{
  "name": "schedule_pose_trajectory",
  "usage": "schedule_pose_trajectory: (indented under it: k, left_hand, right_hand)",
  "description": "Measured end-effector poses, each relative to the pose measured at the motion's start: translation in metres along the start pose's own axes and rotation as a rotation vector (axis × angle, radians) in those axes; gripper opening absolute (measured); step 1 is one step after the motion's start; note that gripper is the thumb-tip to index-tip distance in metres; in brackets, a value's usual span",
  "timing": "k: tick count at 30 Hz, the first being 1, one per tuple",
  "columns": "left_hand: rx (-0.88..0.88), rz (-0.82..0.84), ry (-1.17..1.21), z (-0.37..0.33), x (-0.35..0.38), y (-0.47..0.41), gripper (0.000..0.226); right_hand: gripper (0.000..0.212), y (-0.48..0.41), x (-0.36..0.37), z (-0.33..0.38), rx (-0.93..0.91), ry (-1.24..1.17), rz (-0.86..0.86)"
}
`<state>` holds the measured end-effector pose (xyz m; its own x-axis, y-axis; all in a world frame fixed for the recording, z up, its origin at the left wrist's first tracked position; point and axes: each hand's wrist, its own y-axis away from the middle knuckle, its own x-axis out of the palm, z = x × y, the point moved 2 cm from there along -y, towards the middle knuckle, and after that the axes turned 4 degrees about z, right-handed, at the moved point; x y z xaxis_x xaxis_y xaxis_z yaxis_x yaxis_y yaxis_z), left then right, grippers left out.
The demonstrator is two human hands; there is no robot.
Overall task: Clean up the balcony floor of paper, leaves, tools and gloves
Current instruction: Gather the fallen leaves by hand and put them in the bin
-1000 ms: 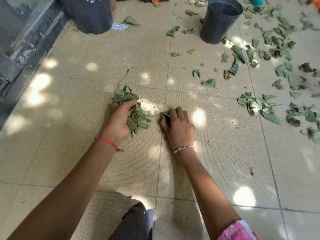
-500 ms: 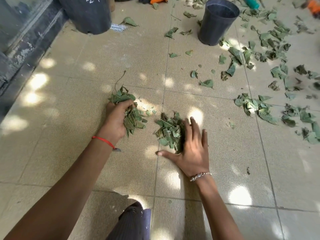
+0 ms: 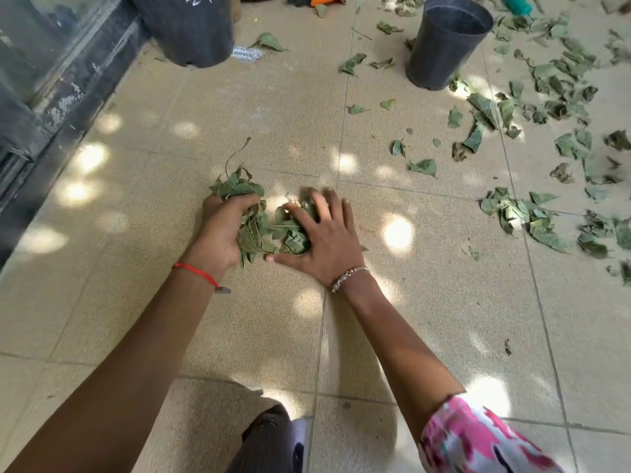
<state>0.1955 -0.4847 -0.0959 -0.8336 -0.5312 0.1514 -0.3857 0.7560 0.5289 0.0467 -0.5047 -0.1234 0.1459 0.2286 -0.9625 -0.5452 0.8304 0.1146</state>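
Two hands work low over the tiled floor. The left hand has its fingers curled tight round one bunch of leaves, which sprouts above the fist with a single thin stem standing out of it. The right hand lies flat just beside it, fingers spread and straight, pressing on one small heap of leaves; its fingertips are blurred. Bunch and heap touch between the two hands. The leaves are dull green, dry, curled and torn into pieces. Many more scattered leaves, too many to count, lie over the tiles to the right and far side. Two dark pots stand upright at the far edge: a large pot on the left and a smaller pot on the right. One paper scrap lies just beside the large pot. One red thread circles the left wrist and one bracelet the right.
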Motion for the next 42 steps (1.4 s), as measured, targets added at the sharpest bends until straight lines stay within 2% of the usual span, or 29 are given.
schedule_pose_trajectory:
  k: [5, 8, 12, 15, 18, 19, 20, 22, 24, 27, 28, 30, 32, 35, 37, 40, 42]
  left_hand:
    - [0.027, 0.042, -0.097, 0.004, 0.003, -0.004, 0.02]
    - [0.036, 0.067, -0.091, 0.004, 0.002, -0.005, 0.024]
    - [-0.059, 0.125, 0.109, 0.005, -0.008, -0.013, 0.024]
    - [-0.11, 0.159, 0.134, 0.008, -0.012, -0.015, 0.021]
    - [-0.137, 0.172, 0.157, 0.008, -0.012, -0.014, 0.025]
    - [-0.139, 0.176, 0.171, 0.008, -0.012, -0.014, 0.026]
    - [-0.141, 0.185, 0.191, 0.008, -0.012, -0.013, 0.028]
    - [-0.147, 0.199, 0.21, 0.009, -0.011, -0.012, 0.028]
    - [-0.155, 0.19, 0.205, 0.009, -0.01, -0.011, 0.026]
    - [-0.142, 0.148, 0.203, 0.008, -0.005, -0.005, 0.026]
    - [-0.138, 0.134, 0.205, 0.007, -0.002, -0.001, 0.026]
    - [-0.144, 0.116, 0.2, 0.005, 0.008, 0.011, 0.029]
    - [-0.144, 0.108, 0.181, -0.001, 0.019, 0.026, 0.028]
    - [-0.179, 0.081, 0.217, -0.015, 0.033, 0.054, 0.03]
    - [-0.208, 0.063, 0.264, -0.028, 0.038, 0.077, 0.034]
    - [-0.26, -0.013, 0.32, -0.067, 0.04, 0.13, 0.024]
    - [-0.28, -0.074, 0.341, -0.098, 0.036, 0.171, 0.025]
  right_hand:
    - [0.064, -0.013, 0.003, 0.02, -0.167, -0.024, 0.003]
    - [0.052, -0.011, 0.001, 0.025, -0.227, 0.041, -0.1]
    - [0.041, -0.008, 0.001, 0.022, -0.155, 0.104, -0.115]
    - [0.027, -0.009, -0.002, 0.023, -0.074, 0.124, -0.071]
    - [0.011, -0.013, -0.006, 0.018, -0.093, 0.082, -0.129]
    - [0.013, -0.015, -0.007, 0.014, -0.081, 0.065, -0.13]
    - [0.021, -0.016, -0.008, 0.009, -0.045, 0.023, -0.094]
    - [0.032, -0.014, -0.017, -0.002, 0.071, -0.204, -0.134]
    - [0.03, -0.013, -0.026, -0.015, 0.204, -0.52, -0.244]
    - [0.01, -0.017, -0.037, -0.029, 0.393, -0.972, -0.348]
    - [0.018, -0.019, -0.038, -0.032, 0.461, -1.064, -0.356]
    - [0.032, -0.019, -0.04, -0.033, 0.581, -1.196, -0.303]
    - [0.031, -0.017, -0.042, -0.028, 0.664, -1.336, -0.236]
    - [0.033, -0.004, -0.053, -0.016, 0.818, -1.541, 0.008]
    - [0.04, 0.014, -0.073, -0.007, 0.877, -1.541, 0.138]
    - [0.033, 0.049, -0.135, 0.019, 0.907, -1.626, 0.16]
    - [0.028, 0.072, -0.184, 0.045, 0.915, -1.702, 0.162]
